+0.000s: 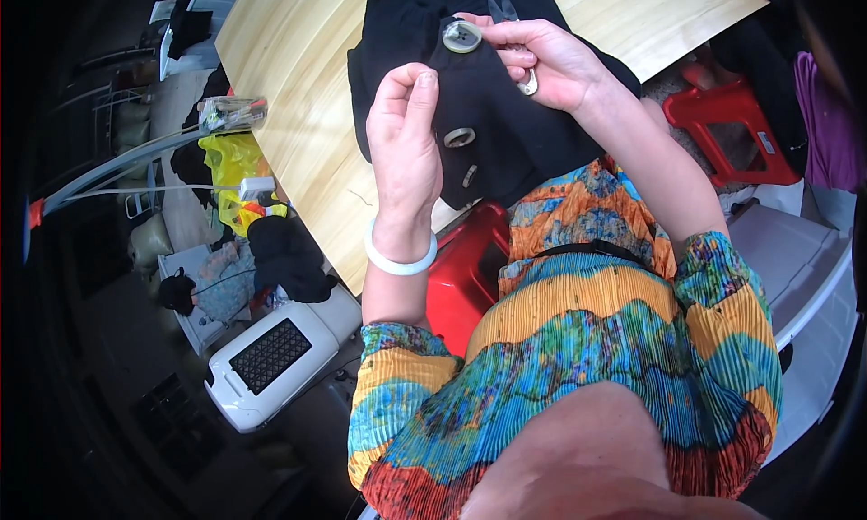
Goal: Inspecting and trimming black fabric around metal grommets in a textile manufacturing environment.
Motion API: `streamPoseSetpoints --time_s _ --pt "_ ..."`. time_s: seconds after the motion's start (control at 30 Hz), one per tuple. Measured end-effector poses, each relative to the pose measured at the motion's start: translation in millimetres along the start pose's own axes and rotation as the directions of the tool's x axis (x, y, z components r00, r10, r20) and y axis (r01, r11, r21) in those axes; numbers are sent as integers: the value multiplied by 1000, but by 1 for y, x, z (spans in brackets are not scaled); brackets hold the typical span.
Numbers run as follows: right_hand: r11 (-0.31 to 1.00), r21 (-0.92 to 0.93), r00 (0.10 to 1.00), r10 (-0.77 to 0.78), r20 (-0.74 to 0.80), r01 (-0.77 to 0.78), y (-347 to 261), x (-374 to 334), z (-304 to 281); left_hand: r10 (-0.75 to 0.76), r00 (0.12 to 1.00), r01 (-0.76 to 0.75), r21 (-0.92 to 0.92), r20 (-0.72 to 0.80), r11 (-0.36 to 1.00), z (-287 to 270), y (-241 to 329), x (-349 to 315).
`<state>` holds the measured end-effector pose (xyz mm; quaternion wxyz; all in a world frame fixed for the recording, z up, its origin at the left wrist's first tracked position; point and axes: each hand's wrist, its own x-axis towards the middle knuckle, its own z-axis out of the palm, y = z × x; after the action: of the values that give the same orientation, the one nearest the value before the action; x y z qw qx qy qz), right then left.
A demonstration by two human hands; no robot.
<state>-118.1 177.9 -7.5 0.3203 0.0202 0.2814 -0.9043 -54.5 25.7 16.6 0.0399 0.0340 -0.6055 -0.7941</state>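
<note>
A black garment [551, 141] lies over the table edge and my lap. On its far part is a large pale-rimmed button [463, 40], its dark middle showing holes. My right hand [560, 67] grips that button's edge between thumb and finger. Small scissors [502, 7] sit in the same hand, blades pointing away and a pale handle showing under the curled fingers. My left hand [405, 127] is closed in a pinch left of the button; whatever it holds is too fine to make out. Nearer me on the cloth are a second button [459, 137] and a smaller one [470, 175].
The pale wooden table [298, 96] spreads beneath the garment. A red stool [465, 267] is by my lap, another red stool [731, 127] at right. Left of the table are a yellow bag [233, 172], a white adapter [256, 189] and a white machine [280, 357].
</note>
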Motion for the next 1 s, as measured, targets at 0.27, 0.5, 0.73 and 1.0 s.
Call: streamPoseSetpoints --time_s 0.27,0.5,0.73,1.0 --pt "997 -63 990 -38 132 47 4 0 -7 19 1000 -18 -89 11 996 3 9 -7" --pt "776 -572 949 -107 297 266 -7 -20 8 71 997 -69 -102 14 992 -4 11 -9" --pt "900 -418 975 -28 220 120 -4 -17 6 374 927 -345 457 29 820 3 2 -10" --pt "945 -317 993 -42 113 76 -1 -17 6 617 728 -565 771 299 294 8 -1 -4"
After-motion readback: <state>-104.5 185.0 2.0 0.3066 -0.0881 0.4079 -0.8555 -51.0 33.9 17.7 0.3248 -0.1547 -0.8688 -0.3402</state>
